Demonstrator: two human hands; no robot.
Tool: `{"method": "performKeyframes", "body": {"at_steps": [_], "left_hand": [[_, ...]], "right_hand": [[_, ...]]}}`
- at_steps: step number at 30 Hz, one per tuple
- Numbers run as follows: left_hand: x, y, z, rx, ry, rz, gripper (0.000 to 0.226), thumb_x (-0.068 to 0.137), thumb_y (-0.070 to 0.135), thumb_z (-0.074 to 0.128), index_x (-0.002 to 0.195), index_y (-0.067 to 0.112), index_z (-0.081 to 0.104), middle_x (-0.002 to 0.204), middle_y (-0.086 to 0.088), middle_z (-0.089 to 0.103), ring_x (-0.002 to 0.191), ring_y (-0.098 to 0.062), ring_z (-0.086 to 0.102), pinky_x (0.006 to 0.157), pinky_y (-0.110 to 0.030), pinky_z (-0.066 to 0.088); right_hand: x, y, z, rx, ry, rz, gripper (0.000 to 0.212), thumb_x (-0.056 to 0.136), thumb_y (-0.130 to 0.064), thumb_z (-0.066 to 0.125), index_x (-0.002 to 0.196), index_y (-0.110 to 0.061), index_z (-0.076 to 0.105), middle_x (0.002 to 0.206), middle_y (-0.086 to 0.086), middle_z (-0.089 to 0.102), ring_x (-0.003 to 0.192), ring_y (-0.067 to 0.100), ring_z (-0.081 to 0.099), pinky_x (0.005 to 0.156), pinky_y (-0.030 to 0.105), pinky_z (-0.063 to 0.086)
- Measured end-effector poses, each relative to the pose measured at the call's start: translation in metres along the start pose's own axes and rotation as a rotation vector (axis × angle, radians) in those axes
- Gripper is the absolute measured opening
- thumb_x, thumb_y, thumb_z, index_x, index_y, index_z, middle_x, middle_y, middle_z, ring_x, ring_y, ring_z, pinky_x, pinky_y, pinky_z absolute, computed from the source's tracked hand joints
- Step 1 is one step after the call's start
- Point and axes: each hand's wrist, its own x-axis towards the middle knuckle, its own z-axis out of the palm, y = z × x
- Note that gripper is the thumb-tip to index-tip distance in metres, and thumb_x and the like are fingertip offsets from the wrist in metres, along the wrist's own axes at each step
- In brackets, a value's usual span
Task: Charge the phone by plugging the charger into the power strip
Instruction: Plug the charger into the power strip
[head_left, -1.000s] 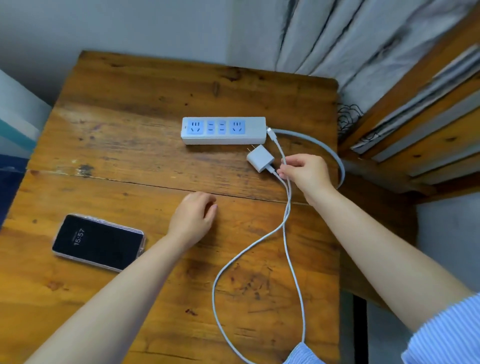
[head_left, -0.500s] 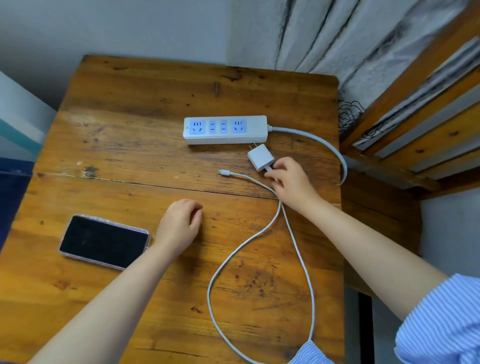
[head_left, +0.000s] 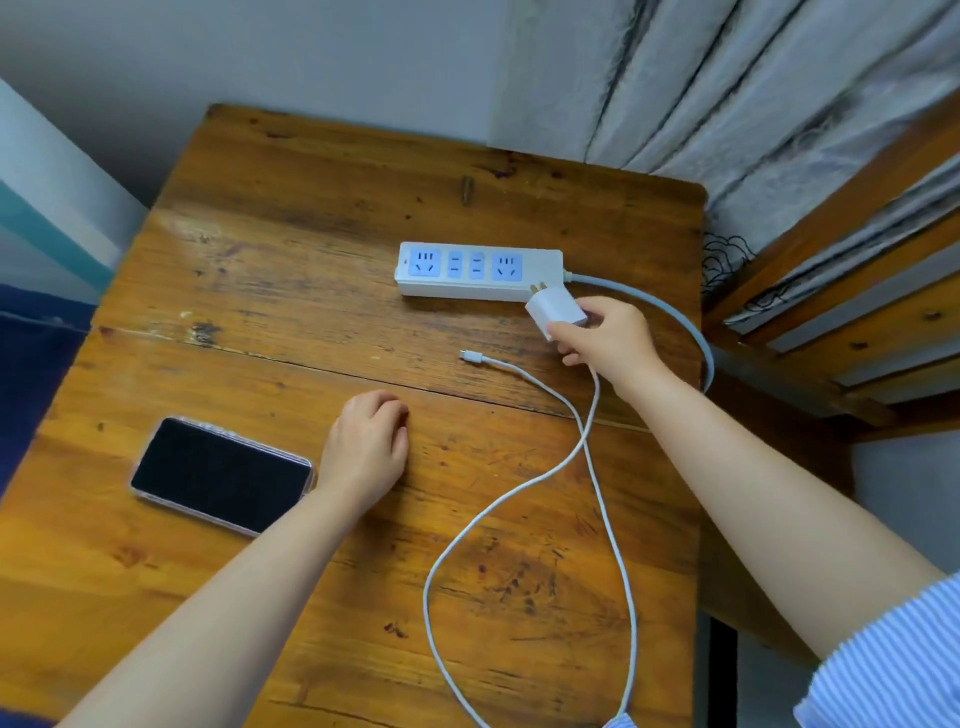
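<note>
The step in hand was carrying the charger (head_left: 555, 310) to the strip (head_left: 478, 271). The right hand (head_left: 605, 338) pinched the small white cube between thumb and fingers, lifted just off the strip's right front corner, its two metal prongs tilted up toward the strip. The left hand (head_left: 366, 449) lay loosely curled on the table (head_left: 291, 218), holding nothing, well in front of the strip and just beside the phone (head_left: 221, 475).

The next move, as I judged it, called for turning the prongs down and lining them with one of the two-slot sockets in the middle of the strip, then pressing straight in; the free hand might need to steady the light plastic strip.

The strip was a long white bar with pale blue socket faces and a thick grey cord leaving its right end. The thin white cable (head_left: 519, 499) looped in front of the strip, its plug end (head_left: 470, 356) lying free. The phone was a flat dark slab in a clear case. The table was worn, scratched wood.
</note>
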Motion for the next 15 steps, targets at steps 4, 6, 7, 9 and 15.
{"method": "performKeyframes", "body": {"at_steps": [4, 6, 7, 9, 15], "left_hand": [[0.013, -0.008, -0.003, 0.033, 0.029, -0.036, 0.043, 0.089, 0.020, 0.049, 0.130, 0.006, 0.043, 0.141, -0.013, 0.042, 0.133, -0.027, 0.034, 0.109, -0.040, 0.032], [0.025, -0.014, -0.006, 0.041, 0.024, -0.075, 0.050, 0.091, 0.026, 0.046, 0.136, 0.006, 0.033, 0.148, -0.012, 0.032, 0.139, -0.026, 0.023, 0.114, -0.040, 0.023], [0.032, -0.016, -0.008, 0.048, 0.021, -0.093, 0.053, 0.092, 0.028, 0.044, 0.138, 0.006, 0.029, 0.151, -0.012, 0.027, 0.141, -0.026, 0.018, 0.115, -0.040, 0.020], [0.044, -0.022, -0.009, 0.052, 0.017, -0.134, 0.058, 0.092, 0.033, 0.041, 0.141, 0.007, 0.021, 0.154, -0.011, 0.019, 0.143, -0.025, 0.011, 0.116, -0.039, 0.015], [0.059, -0.033, 0.004, 0.098, 0.005, -0.133, 0.065, 0.093, 0.041, 0.031, 0.143, 0.007, 0.006, 0.156, -0.011, 0.002, 0.144, -0.023, -0.002, 0.118, -0.037, 0.003]], "right_hand": [[0.010, -0.024, -0.006, -0.174, 0.100, -0.160, 0.047, 0.080, -0.021, 0.064, 0.123, -0.011, 0.048, 0.126, 0.014, 0.050, 0.100, 0.022, 0.055, 0.058, 0.019, 0.053], [0.017, -0.038, -0.007, -0.335, 0.125, -0.252, 0.051, 0.077, -0.018, 0.067, 0.123, -0.009, 0.048, 0.122, 0.016, 0.052, 0.108, 0.028, 0.051, 0.074, 0.028, 0.046], [0.019, -0.044, -0.008, -0.412, 0.131, -0.287, 0.052, 0.076, -0.017, 0.068, 0.123, -0.008, 0.047, 0.121, 0.017, 0.052, 0.108, 0.028, 0.050, 0.075, 0.028, 0.042], [0.025, -0.056, -0.008, -0.554, 0.091, -0.349, 0.052, 0.073, -0.016, 0.070, 0.120, -0.009, 0.047, 0.118, 0.016, 0.054, 0.104, 0.027, 0.051, 0.073, 0.028, 0.043], [0.043, -0.094, -0.003, -0.861, -0.124, -0.526, 0.048, 0.076, -0.015, 0.067, 0.121, -0.005, 0.052, 0.117, 0.017, 0.058, 0.104, 0.029, 0.053, 0.081, 0.032, 0.045]]}}
